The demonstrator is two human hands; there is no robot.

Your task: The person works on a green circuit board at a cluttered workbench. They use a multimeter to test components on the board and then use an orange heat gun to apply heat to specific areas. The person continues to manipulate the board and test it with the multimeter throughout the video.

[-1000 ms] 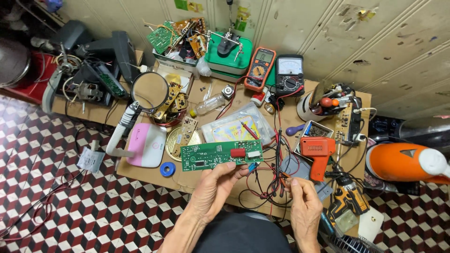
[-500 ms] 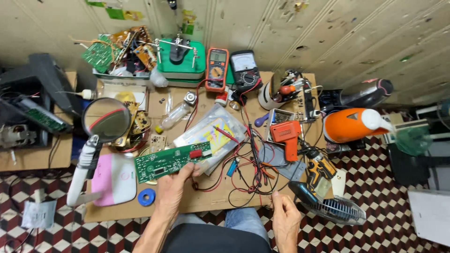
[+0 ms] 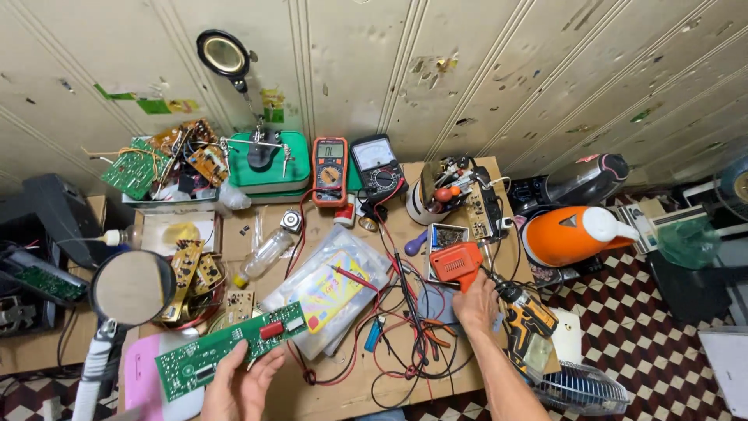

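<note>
Left hand (image 3: 238, 386) grips the long green circuit board (image 3: 230, 351) at seven o'clock on the bench; right hand (image 3: 475, 302), at four o'clock, clasps the orange soldering gun (image 3: 456, 263).

Left hand (image 3: 238, 386) is holding a long green circuit board (image 3: 230, 350) by its near edge, board lying tilted across the front left of the table (image 3: 335, 394), red component on its right end. Right hand (image 3: 477, 302) is resting on the orange soldering gun (image 3: 456, 261), grip closing round its handle, red and black test leads (image 3: 405, 312) tangling just beside it. A clear plastic bag with a colourful sheet (image 3: 331, 292) is sitting between the two hands. Orange multimeter (image 3: 329, 171) and black analogue meter (image 3: 375, 166) are standing at the back edge. Round magnifier (image 3: 131, 287) is sitting left of the board. Orange kettle (image 3: 573, 234) is sitting off the right end.
</note>
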